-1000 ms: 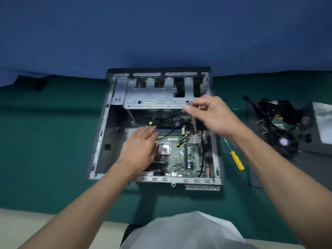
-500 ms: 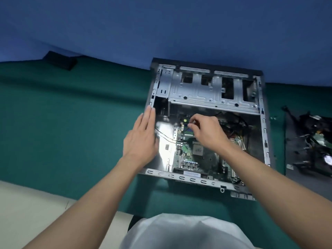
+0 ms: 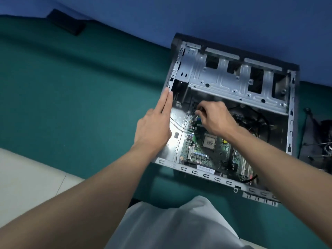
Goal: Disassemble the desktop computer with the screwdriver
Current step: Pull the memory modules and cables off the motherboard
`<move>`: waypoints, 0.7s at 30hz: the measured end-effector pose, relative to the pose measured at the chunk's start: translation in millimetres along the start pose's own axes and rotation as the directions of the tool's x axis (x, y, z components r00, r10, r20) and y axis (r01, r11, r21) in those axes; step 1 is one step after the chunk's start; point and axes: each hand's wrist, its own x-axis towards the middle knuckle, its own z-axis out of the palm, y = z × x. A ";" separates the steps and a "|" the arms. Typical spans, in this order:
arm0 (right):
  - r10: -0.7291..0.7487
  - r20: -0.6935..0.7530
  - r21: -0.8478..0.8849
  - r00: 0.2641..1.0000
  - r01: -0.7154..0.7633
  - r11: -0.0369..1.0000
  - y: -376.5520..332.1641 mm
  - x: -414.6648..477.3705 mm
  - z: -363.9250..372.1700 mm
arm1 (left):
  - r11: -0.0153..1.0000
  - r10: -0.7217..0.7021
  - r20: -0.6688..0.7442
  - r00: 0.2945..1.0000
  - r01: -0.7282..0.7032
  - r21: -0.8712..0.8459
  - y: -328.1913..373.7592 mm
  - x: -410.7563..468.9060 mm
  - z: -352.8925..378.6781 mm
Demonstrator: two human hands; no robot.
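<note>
Green cloth (image 3: 71, 105) covered the work surface, and a blue backdrop (image 3: 179, 15) stood behind it. On the cloth the computer case (image 3: 291, 123) lay on its side with the open side up. Its long axis ran away from the person. The end with the metal drive cage (image 3: 224, 81) pointed to the backdrop, and the near edge was slanted, with its right corner closer to the person.

The right hand (image 3: 217, 119) reached inside the case with curled fingers. Its thumb and first finger pinched a small dark part (image 3: 199, 110), too small for me to tell what it was. This pinch was at the far left corner of the green circuit board (image 3: 203, 155). The drive cage was just beyond the pinch, and the square processor chip (image 3: 209, 141) was nearer to the person than the pinch. Black cables (image 3: 265, 123) curved to the right of it.

Left of the pinch, the left hand (image 3: 152, 126) rested flat on the left wall of the case, with straight fingers (image 3: 168, 97) together and holding nothing. Far right of the pinch, outside the case, dark loose parts (image 3: 323, 137) lay at the edge of the view.
</note>
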 end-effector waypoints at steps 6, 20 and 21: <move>-0.044 0.039 -0.036 0.998 0.045 0.998 4.4 4.7 2.6 | 1.000 -0.002 0.005 1.000 0.002 0.019 1.0 1.1 -1.7; -0.055 0.018 -0.035 0.998 0.055 0.998 11.4 13.8 5.1 | 0.998 -0.009 0.007 1.000 0.008 0.056 0.7 3.2 -0.5; -0.055 0.020 -0.042 0.998 0.056 0.998 11.5 14.2 4.9 | 0.998 -0.009 0.006 1.000 0.008 0.057 0.5 3.1 -0.4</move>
